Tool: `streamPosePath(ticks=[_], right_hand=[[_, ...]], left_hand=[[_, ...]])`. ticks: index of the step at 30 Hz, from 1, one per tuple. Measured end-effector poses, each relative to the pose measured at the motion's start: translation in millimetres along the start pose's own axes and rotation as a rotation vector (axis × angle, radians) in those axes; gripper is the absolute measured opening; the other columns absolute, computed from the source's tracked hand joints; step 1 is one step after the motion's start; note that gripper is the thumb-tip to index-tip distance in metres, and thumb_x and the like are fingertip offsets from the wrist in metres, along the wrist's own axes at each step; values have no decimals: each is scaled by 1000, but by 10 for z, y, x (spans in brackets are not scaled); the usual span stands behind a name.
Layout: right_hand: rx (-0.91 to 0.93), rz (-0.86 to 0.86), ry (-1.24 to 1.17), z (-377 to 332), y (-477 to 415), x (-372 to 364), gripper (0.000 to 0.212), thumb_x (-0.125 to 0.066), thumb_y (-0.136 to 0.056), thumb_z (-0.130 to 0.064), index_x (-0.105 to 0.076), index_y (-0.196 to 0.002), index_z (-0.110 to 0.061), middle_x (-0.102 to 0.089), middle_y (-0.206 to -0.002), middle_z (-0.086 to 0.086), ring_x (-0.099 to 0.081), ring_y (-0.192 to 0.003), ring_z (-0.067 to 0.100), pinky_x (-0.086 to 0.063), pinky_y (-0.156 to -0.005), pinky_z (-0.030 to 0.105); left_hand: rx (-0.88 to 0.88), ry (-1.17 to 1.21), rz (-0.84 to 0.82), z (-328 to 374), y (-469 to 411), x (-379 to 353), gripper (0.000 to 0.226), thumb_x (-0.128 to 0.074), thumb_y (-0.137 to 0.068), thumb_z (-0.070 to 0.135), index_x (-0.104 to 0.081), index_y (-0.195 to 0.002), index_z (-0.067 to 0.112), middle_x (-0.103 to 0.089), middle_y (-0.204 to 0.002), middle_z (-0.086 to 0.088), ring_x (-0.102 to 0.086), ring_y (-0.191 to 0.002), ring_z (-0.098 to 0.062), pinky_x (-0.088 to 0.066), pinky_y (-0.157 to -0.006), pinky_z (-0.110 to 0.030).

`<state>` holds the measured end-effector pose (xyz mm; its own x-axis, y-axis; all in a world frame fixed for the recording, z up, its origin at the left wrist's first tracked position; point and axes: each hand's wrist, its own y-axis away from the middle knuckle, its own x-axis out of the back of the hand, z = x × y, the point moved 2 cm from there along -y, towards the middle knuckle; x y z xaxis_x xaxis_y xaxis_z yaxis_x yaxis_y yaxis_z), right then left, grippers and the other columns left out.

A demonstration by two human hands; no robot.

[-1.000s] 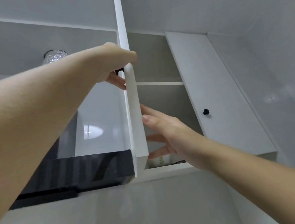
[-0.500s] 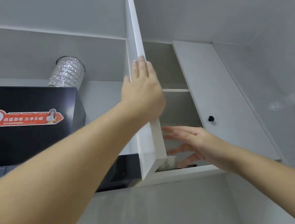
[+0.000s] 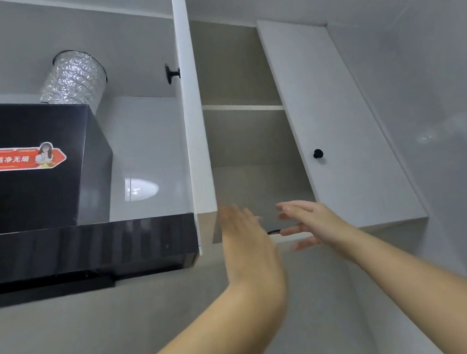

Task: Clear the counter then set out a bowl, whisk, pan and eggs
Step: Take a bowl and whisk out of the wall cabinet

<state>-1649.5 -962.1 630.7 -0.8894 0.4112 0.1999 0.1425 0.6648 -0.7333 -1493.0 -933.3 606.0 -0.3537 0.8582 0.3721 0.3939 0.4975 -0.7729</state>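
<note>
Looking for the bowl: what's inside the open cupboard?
Inside the cupboard, a shelf and the back wall show, plus a small dark edge between left hand and right hand. Its floor is hidden from below.

I see soft, even, rather dim indoor light with no hard shadows. A lamp reflection glares on the glossy wall tile (image 3: pixel 141 188) beside the range hood (image 3: pixel 33 190). The open cabinet (image 3: pixel 251 144) interior sits in shade. The left hand (image 3: pixel 247 244) smears with motion blur, and straight lines splay toward the frame edges.
</note>
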Motion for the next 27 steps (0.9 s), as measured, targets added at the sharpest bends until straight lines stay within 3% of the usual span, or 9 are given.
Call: streamPosePath(ticks=[3,6,9,12,15,20,22,25,27], right_hand=[[12,10,6,153,-205,53,18,-51,-98,-30,-61,-113,-30,-61,-120,-4,-69,-96,15,-60,-77,39],[43,20,33,297,-455,108,15,-51,-98,-26,-63,-106,-31,-63,-117,-4,-68,-95,15,-60,-78,37],[99,58,121,415,-737,142,17,-52,-96,-24,-64,-108,-28,-67,-111,-5,-67,-93,12,-55,-83,37],[133,77,202,577,-1076,140,19,-53,-92,-24,-65,-106,-30,-66,-109,-10,-64,-100,12,-54,-90,37],[129,46,309,708,-1438,62,26,-53,-93,-21,-62,-117,-25,-62,-120,-1,-58,-106,17,-49,-89,31],[130,-133,623,803,-1861,-76,46,-58,-94,-22,-48,-139,-19,-46,-144,6,-49,-119,21,-38,-94,26],[119,-202,700,881,-1985,-136,42,-61,-92,-26,-53,-133,-21,-51,-138,5,-53,-108,20,-41,-87,28],[104,-204,729,953,-2101,-204,33,-69,-85,-24,-61,-116,-18,-62,-118,7,-56,-82,19,-43,-69,27],[133,-163,768,958,-2146,-219,27,-75,-80,-23,-65,-103,-15,-64,-104,7,-54,-82,20,-42,-69,26]], left_hand=[[68,216,80,63,-345,-324,39,-30,-87,7,-39,-124,-1,-48,-116,-16,-45,-109,-31,-32,-100,-37],[22,473,86,124,-738,-521,31,-37,-93,13,-43,-123,6,-49,-122,-12,-46,-113,-28,-34,-96,-32],[139,810,87,114,-1073,-677,27,-39,-97,21,-46,-120,10,-49,-124,-11,-50,-114,-31,-38,-84,-35],[253,997,3,134,-1494,-914,39,-47,-93,23,-41,-130,11,-45,-130,-11,-50,-117,-32,-40,-83,-34],[351,1106,-140,151,-1829,-1098,59,-54,-90,24,-26,-142,14,-44,-134,-13,-49,-118,-31,-40,-80,-31],[476,1079,-290,311,-2146,-1267,81,-61,-90,29,-9,-147,5,-48,-134,-15,-50,-119,-29,-37,-78,-30],[514,1065,-328,368,-2224,-1352,84,-64,-87,31,-11,-145,3,-49,-133,-15,-52,-117,-28,-38,-78,-30],[557,1077,-334,383,-2249,-1445,82,-70,-82,34,-21,-140,3,-53,-117,-11,-54,-99,-25,-39,-73,-28],[574,1151,-319,352,-2256,-1492,79,-72,-79,38,-29,-136,5,-53,-107,-9,-56,-94,-25,-43,-72,-30]])
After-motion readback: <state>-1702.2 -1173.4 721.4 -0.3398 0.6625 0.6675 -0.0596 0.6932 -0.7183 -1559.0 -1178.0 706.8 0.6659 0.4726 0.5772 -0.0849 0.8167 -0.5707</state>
